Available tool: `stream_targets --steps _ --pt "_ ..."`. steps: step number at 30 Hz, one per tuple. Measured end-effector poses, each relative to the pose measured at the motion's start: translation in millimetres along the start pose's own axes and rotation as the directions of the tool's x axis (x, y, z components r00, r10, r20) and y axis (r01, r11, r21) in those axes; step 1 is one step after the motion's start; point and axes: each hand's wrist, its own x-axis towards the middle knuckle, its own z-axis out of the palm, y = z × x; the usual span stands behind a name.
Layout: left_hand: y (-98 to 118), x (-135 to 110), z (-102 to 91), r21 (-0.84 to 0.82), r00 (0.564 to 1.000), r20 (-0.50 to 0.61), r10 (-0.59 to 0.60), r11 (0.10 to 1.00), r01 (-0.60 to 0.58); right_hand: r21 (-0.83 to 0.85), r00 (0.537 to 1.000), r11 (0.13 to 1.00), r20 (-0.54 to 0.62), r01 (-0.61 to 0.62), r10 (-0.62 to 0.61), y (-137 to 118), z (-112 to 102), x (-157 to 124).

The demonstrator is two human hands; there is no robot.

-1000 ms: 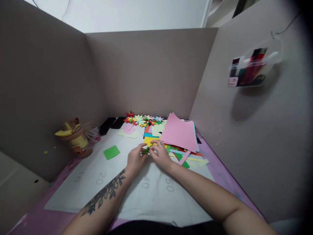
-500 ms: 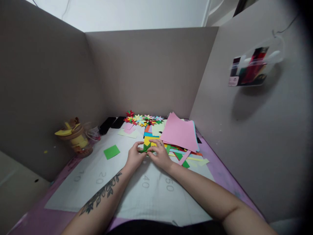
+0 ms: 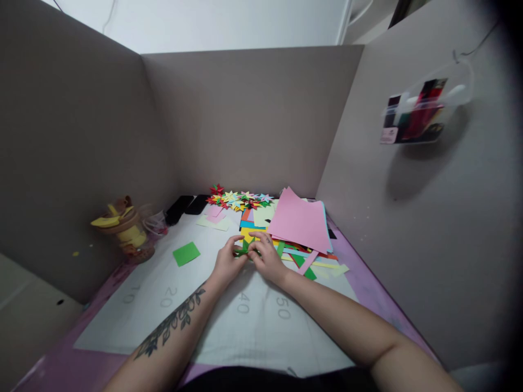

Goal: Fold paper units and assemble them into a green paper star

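A small green folded paper piece [image 3: 244, 249] is pinched between both hands over the white numbered mat [image 3: 171, 305]. My left hand [image 3: 226, 263] grips its left side with thumb and fingers closed. On its right side my right hand [image 3: 266, 256] has its fingers curled over it. A flat green paper square [image 3: 186, 253] lies on the mat to the left of my hands. Just right of my hands sits a stack of coloured paper sheets [image 3: 300, 222] with a pink sheet on top.
A pile of folded paper stars [image 3: 239, 199] lies at the back wall. A jar with a yellow toy lid [image 3: 125, 227] stands at the left, black objects [image 3: 186, 207] behind it. Grey partition walls enclose the desk; a clear pouch [image 3: 417, 111] hangs on the right wall.
Both hands stayed in place, working the green paper piece; the fingers shifted slightly and the piece turned a little between them.
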Motion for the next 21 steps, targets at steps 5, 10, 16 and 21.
stream_targets --steps 5,10,16,21 --pt "2.1 -1.5 1.6 0.026 1.000 0.015 0.026 0.999 -0.027 0.014 0.999 0.999 -0.004 -0.042 0.042 -1.6 1.0 0.2" --pt "4.3 -2.3 2.8 -0.004 0.999 0.035 0.020 1.000 -0.020 0.176 0.974 0.964 -0.079 -0.198 0.215 -0.2 5.1 1.2" --pt "1.9 -1.3 2.6 -0.047 0.996 0.063 -0.059 0.997 0.062 0.430 0.895 0.806 0.012 -0.408 0.446 4.8 8.2 0.9" --pt "0.3 0.7 2.7 -0.071 0.993 0.045 -0.108 0.991 0.111 0.471 0.879 0.775 0.001 -0.421 0.477 5.7 6.9 2.3"
